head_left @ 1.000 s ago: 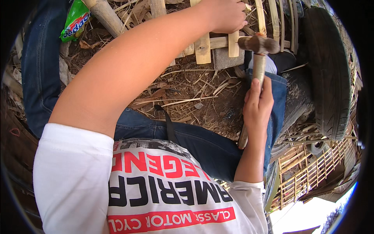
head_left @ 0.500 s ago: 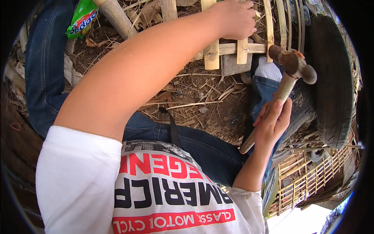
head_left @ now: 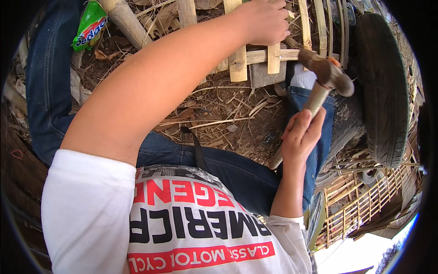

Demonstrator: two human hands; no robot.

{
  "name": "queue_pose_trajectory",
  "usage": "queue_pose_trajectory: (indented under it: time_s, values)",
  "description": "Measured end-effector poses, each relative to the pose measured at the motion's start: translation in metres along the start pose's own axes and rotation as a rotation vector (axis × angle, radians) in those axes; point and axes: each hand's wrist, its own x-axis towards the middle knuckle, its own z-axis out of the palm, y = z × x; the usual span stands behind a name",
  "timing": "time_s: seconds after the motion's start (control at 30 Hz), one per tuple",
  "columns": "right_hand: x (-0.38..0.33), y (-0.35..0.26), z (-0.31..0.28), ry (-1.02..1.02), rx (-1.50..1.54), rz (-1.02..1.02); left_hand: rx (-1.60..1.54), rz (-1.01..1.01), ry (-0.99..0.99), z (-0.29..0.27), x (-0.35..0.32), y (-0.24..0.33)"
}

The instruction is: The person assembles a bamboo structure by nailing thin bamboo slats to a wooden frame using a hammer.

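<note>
In my right hand [head_left: 302, 135] is a hammer [head_left: 315, 101], its wooden handle wrapped by my fingers and its rusty metal head raised beside the bamboo frame. My left hand [head_left: 264, 23] reaches across to the far side, fingers closed over a short upright bamboo slat [head_left: 273, 61]. That slat crosses a horizontal bamboo strip [head_left: 256, 56]; the grip itself is partly hidden by the back of the hand. Just left stands a wider bamboo slat [head_left: 237, 65]. Under the strip sits a grey block [head_left: 268, 76]. The hammer head is apart from the slats.
Black tires [head_left: 382, 91] stand at the right, near my foot in a white sock [head_left: 303, 78]. A thick bamboo pole [head_left: 125, 23] and a green packet [head_left: 90, 27] lie at the far left. Dry straw litters the soil [head_left: 237, 132]. A woven bamboo panel [head_left: 360, 201] is lower right.
The view has shifted slightly, so the surroundings sit further left. My right hand and the hammer have moved a little left and farther away. My left hand stays at the slat.
</note>
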Motion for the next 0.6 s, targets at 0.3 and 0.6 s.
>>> queue_pose_trajectory:
  time_s: [0.3, 0.6]
  values:
    - [-0.007, -0.031, -0.013, 0.1, 0.226, -0.107, -0.049, -0.026, 0.034, 0.001, -0.001, -0.002]
    - [-0.003, -0.038, -0.028, 0.103, 0.161, 0.017, -0.038, -0.001, 0.052, 0.006, -0.003, 0.001]
